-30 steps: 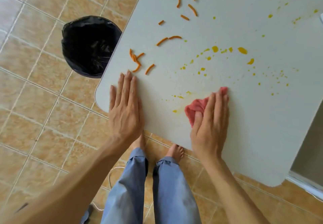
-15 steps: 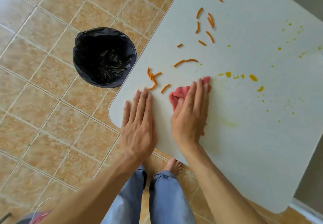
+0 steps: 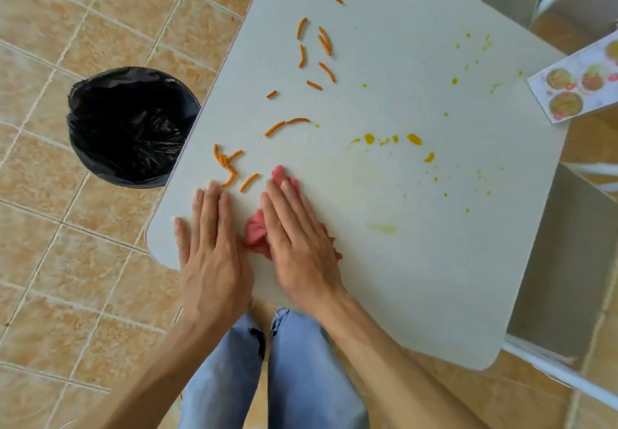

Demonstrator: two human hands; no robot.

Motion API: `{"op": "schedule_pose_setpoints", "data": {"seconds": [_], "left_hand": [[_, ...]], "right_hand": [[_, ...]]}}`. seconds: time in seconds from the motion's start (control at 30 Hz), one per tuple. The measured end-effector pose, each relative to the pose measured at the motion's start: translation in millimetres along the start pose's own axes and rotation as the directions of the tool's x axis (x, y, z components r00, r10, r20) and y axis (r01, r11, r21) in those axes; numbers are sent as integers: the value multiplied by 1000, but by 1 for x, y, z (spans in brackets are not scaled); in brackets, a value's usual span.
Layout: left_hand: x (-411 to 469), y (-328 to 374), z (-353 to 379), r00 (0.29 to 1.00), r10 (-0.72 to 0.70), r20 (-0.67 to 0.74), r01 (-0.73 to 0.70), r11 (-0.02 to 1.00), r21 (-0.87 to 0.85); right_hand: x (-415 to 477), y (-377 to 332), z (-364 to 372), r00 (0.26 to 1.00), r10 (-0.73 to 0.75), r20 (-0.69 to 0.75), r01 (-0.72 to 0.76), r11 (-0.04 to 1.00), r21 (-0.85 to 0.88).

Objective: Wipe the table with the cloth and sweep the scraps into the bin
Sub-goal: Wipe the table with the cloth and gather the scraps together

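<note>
My right hand (image 3: 297, 238) lies flat on a crumpled pink cloth (image 3: 256, 232), pressing it onto the pale grey table (image 3: 418, 278) near the front left corner. The cloth peeks out past the fingertips and at both sides of the palm. My left hand (image 3: 210, 244) rests flat on the table beside it, fingers together, holding nothing. Several orange scraps (image 3: 230, 166) lie just beyond my left fingertips, with more (image 3: 317, 50) farther up the table. Yellow sauce drops (image 3: 414, 139) dot the middle and right. A bin (image 3: 130, 124) lined with a black bag stands on the floor, tucked partly under the table's left edge.
A printed sheet with food pictures (image 3: 578, 84) lies at the table's right edge. White frame parts (image 3: 565, 371) and a grey surface stand to the right of the table. My legs in blue jeans (image 3: 267, 378) are below the front edge, on a tan tiled floor (image 3: 67, 261).
My right hand has slid the cloth left and towards the front edge, from the sauce spots to beside my left hand. Drops it passed over are smeared or gone. The left hand stays put.
</note>
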State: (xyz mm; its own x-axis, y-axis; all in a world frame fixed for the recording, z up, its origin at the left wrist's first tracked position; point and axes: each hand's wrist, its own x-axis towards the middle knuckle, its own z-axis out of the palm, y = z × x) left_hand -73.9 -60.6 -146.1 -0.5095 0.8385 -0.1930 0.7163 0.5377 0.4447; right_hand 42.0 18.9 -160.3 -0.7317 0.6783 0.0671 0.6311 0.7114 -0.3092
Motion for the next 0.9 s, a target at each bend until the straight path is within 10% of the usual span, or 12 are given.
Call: {"op": "schedule_pose_setpoints", "data": {"seconds": [0.1,0.23,0.33,0.43,0.5,0.57,0.67,0.7,0.8,0.9], "left_hand": [[4,23,-13,999,-48,3,48,996,-78],[24,69,-1,992,85,-94,-95,990,-108],[43,109,24,964,252,-83,-261,959,-113],[69,137,49,939,336,-67,-340,938,-72],[83,142,59,953,296,-61,-297,955,-8],[86,143,66,964,263,-50,-259,963,74],[85,144,70,961,270,-62,-261,956,132],[85,145,70,959,276,-60,-266,954,140],[84,147,69,964,258,-57,-247,957,155],[84,148,69,967,248,-56,-236,957,167]], "right_hand": [[-14,67,-21,987,148,-59,-151,987,-50],[-22,84,-28,672,676,-302,-703,711,27],[-46,80,-35,954,280,-108,-279,960,26],[-67,136,-52,978,182,-103,-180,983,30],[-82,179,-58,825,494,-275,-498,865,60],[-92,211,-68,494,766,-411,-803,583,124],[-68,219,-72,126,895,-428,-941,244,232],[-58,213,-73,158,888,-432,-939,270,211],[-58,206,-72,795,559,-236,-577,816,-12],[-62,260,-91,938,331,-106,-340,937,-79]]}}
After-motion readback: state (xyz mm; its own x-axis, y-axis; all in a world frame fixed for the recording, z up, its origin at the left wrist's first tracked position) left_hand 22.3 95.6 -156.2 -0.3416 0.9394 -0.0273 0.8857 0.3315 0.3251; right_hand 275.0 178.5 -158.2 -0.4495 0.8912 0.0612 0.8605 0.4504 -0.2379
